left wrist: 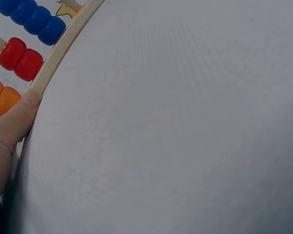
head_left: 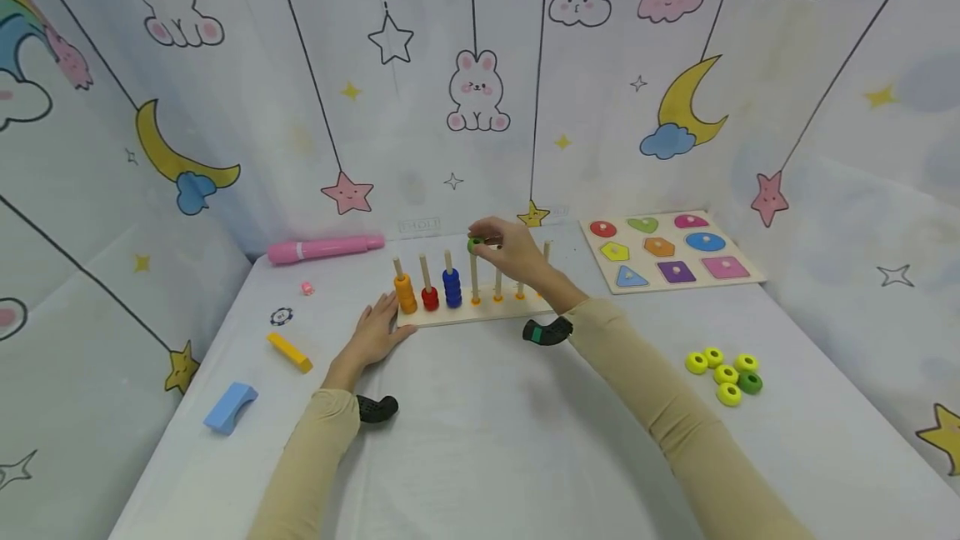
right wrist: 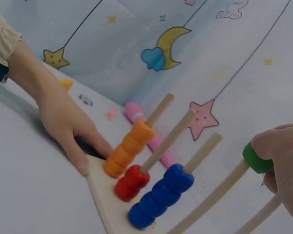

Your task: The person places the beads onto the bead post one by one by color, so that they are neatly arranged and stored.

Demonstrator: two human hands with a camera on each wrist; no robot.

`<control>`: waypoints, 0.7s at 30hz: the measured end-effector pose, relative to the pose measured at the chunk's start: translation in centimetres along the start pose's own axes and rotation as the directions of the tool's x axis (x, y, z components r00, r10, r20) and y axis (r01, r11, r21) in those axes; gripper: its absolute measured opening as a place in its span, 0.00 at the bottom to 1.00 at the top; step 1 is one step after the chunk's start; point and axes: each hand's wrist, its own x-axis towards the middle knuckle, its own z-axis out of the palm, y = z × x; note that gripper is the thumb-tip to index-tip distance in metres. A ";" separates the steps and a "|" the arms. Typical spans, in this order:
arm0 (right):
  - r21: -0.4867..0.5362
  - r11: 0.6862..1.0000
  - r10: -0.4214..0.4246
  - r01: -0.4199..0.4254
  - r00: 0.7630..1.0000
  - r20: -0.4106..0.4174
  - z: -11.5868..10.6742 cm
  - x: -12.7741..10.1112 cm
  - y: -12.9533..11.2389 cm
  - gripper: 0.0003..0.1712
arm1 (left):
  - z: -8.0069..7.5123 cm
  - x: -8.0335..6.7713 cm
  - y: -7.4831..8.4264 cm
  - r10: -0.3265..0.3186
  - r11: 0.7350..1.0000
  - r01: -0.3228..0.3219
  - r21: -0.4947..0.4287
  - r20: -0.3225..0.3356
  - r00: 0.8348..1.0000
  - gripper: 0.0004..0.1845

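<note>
A wooden peg board [head_left: 442, 318] stands toward the back of the table. Its three left pegs carry orange beads [head_left: 405, 294], red beads [head_left: 430, 299] and blue beads [head_left: 452, 287]. My right hand [head_left: 517, 250] pinches a green bead [right wrist: 256, 158] between thumb and fingers, right at the top of the fourth peg [head_left: 474, 277]. That peg has no beads lower down. My left hand [head_left: 375, 332] rests against the board's left end, fingers stretched along the end and thumb [left wrist: 29, 100] along the front edge. Part of the right-hand pegs is hidden behind my right hand.
Several yellow-green beads [head_left: 726, 374] and a darker green bead [head_left: 750, 382] lie at the right. Behind them is a shape puzzle [head_left: 652, 269]. On the left are a pink marker [head_left: 326, 249], a patterned disc [head_left: 281, 317], a yellow block [head_left: 289, 352] and a blue arched block [head_left: 230, 408].
</note>
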 end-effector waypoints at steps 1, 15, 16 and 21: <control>-0.003 1.000 -0.003 0.003 1.000 -0.002 0.1 0.0 0.0 0.16 | 0.0 0.0 0.0 0.001 1.000 -0.001 -0.001 -0.001 1.000 0.41; -0.055 0.998 -0.026 0.028 0.999 0.026 0.3 0.2 -0.1 0.16 | -0.2 -0.1 0.2 -0.003 1.000 0.003 -0.005 -0.001 1.000 0.41; -0.065 0.997 -0.027 0.028 0.999 0.020 0.3 0.1 -0.1 0.17 | -0.2 -0.1 0.2 -0.005 1.000 0.005 -0.004 0.001 1.000 0.41; -0.074 0.997 -0.025 0.023 0.999 -0.024 -0.3 -0.4 -0.1 0.16 | -0.3 -0.2 0.1 -0.007 1.000 0.007 0.003 0.000 1.000 0.41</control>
